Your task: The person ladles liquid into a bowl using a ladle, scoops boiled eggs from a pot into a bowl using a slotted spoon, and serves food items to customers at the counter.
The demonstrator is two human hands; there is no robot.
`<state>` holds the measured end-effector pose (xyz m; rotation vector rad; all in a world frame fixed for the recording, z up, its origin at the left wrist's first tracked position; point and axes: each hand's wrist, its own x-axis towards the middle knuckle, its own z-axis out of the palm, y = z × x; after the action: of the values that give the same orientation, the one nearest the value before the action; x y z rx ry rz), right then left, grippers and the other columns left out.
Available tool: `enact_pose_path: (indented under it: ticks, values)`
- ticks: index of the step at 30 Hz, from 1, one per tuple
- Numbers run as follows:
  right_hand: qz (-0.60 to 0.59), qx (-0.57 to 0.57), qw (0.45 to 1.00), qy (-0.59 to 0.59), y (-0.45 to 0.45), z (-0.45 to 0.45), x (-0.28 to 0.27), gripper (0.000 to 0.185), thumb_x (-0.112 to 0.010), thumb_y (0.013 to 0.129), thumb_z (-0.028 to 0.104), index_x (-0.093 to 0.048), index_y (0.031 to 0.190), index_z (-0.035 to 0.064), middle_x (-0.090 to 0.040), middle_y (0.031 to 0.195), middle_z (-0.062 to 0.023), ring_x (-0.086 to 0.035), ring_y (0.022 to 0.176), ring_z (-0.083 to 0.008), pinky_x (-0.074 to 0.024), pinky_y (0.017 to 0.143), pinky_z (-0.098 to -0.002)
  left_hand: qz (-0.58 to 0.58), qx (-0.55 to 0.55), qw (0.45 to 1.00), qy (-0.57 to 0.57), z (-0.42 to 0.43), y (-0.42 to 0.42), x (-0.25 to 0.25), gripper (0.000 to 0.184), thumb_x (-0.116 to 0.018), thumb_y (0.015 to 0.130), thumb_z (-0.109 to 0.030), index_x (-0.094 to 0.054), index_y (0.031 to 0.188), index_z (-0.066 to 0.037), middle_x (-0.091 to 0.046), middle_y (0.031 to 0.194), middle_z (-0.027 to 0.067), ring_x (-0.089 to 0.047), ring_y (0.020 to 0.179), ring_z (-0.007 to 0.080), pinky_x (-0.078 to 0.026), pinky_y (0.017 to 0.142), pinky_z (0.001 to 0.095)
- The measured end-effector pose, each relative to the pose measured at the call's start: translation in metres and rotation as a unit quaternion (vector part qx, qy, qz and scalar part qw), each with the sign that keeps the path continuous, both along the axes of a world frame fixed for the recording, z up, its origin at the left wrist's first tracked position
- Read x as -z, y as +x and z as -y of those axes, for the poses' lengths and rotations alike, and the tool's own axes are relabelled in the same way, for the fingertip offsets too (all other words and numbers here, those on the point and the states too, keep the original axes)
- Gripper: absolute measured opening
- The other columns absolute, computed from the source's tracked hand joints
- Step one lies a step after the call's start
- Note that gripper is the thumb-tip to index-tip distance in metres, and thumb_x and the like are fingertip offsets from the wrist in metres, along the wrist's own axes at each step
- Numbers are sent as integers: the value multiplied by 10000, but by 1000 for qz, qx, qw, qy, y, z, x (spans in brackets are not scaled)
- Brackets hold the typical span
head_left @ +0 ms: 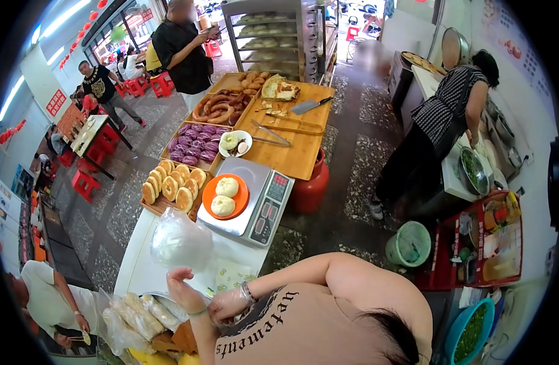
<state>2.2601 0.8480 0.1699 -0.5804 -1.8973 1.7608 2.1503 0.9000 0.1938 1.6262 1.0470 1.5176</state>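
Note:
My left hand (184, 291) is raised at the near edge of the white counter, fingers loosely bent and nothing seen in them. Just beyond it sits a bundle of clear plastic bags (181, 238). Close to my left wrist is my right hand (229, 304), which seems covered by a thin clear plastic glove; its fingers are hidden. On the counter a digital scale (272, 207) carries an orange plate (239, 211) with two steamed buns (223, 205). A green-patterned sheet (234, 275) lies in front of the scale.
Trays hold round flatbreads (184, 199), purple rolls (197, 145) and brown fried rings (221, 109). A cleaver (310, 106) and tongs (270, 132) lie on the wooden board (297, 159). Bagged food (133, 316) is at lower left. A co-worker (443, 115) stands at the right counter.

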Motion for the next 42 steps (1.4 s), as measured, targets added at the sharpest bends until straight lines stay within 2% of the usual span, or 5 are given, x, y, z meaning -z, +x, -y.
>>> enact_pose_path:
  ticks: [17, 25, 30, 36, 42]
  values:
    - [-58, 89, 976, -188, -17, -13, 3, 615, -674, 833, 299, -417, 1293, -19, -519, 1237, -96, -492, 1114, -144, -400, 959, -303, -55, 4, 998, 31, -3, 18, -35, 191, -411, 900, -66, -578, 840, 3, -567, 771, 77, -520, 686, 152, -442, 667, 274]
    - [-162, 36, 937, -307, -22, -11, -10, 598, -677, 824, 202, -399, 1315, 3, -499, 1255, -65, -455, 1158, -142, -355, 1006, -313, 150, 36, 987, -47, -7, 13, -46, 375, -329, 976, -256, -569, 823, -12, -582, 757, 84, -528, 687, 145, -433, 644, 269]
    - [-198, -42, 941, -272, -35, -20, -13, 589, -683, 806, 217, -424, 1294, 11, -483, 1279, -71, -425, 1201, -150, -328, 1033, -322, 555, 188, 787, -193, -11, 0, -49, 482, -363, 947, -462, -558, 800, -46, -553, 746, 72, -475, 655, 160, -384, 593, 272]
    - [-255, -100, 901, -337, -51, -23, -45, 485, -634, 843, 194, -457, 1251, -1, -498, 1274, -93, -445, 1204, -163, -347, 1027, -320, 669, 273, 665, -189, -13, -20, -65, 493, -401, 921, -496, -586, 838, -47, -524, 741, 62, -422, 636, 151, -369, 569, 284]
    - [-277, -33, 883, -377, -75, -20, -53, 400, -618, 846, 198, -516, 1167, -17, -569, 1120, -89, -549, 1027, -145, -432, 915, -302, 610, 233, 750, -101, -22, -36, -88, 496, -409, 919, -494, -596, 840, -41, -521, 729, 63, -416, 614, 148, -354, 543, 276]
